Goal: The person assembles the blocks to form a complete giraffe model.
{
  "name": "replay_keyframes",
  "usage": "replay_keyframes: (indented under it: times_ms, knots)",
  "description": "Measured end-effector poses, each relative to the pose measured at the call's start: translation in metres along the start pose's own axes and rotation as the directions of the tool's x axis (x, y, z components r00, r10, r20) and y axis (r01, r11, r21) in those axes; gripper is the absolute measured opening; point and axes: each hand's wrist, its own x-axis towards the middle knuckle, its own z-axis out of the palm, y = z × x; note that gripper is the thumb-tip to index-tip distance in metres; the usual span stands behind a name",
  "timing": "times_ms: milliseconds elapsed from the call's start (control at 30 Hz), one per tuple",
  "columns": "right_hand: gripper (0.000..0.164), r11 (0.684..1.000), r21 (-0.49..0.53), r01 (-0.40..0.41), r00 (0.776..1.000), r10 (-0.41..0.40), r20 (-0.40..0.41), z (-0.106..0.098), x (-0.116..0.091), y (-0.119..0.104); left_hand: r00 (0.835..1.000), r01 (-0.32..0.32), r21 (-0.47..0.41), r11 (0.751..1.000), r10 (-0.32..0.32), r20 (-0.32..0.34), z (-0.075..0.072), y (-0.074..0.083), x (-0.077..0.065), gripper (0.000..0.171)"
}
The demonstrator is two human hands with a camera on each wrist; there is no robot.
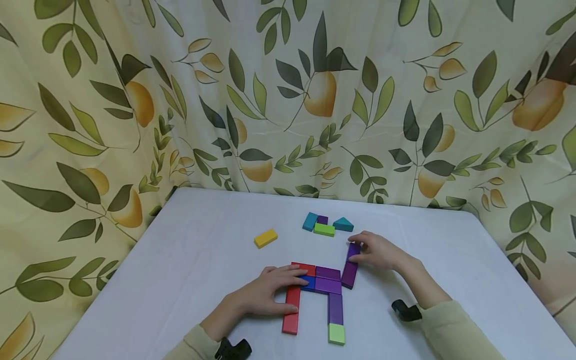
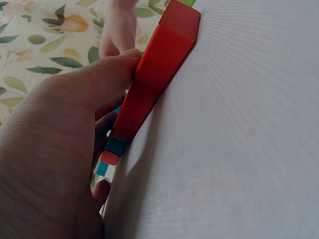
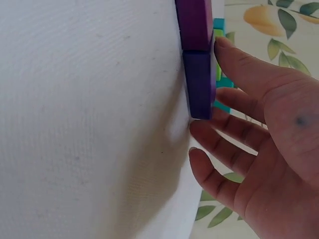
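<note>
Flat coloured blocks lie joined on the table. My left hand (image 1: 270,292) rests on the left side of this shape, fingers extended over a red block (image 1: 306,270) and a blue block (image 1: 309,283). Its thumb touches the red blocks (image 2: 154,59) of the left leg. Two purple blocks (image 1: 350,274) stand end to end at the upper right corner of the shape. At their far end is my right hand (image 1: 380,252), thumb beside the end block (image 3: 199,84) and the other fingers loosely bent around its end. Firm contact there cannot be made out.
A yellow block (image 1: 265,238) lies apart at the back left. Behind the shape, a teal block (image 1: 310,221), a green block (image 1: 324,229), a small purple block (image 1: 322,219) and a teal triangle (image 1: 343,224) are grouped. A patterned curtain (image 1: 288,125) borders the white table (image 1: 216,220).
</note>
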Motion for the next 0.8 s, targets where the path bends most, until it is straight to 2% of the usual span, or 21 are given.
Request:
replay_keyframes:
  times_ms: [433,800]
  knots:
    - [0.052,0.999,-0.011,0.038,0.994,-0.039,-0.104,0.001,-0.014,-0.014,1.000,0.000,0.002,1.000,0.000,0.011,-0.002,0.001,0.001,0.058]
    - [0.050,0.996,-0.001,0.089,0.993,-0.088,-0.077,-0.002,0.019,-0.024,1.000,-0.003,-0.004,1.000,0.003,0.005,-0.001,-0.002,0.000,0.059]
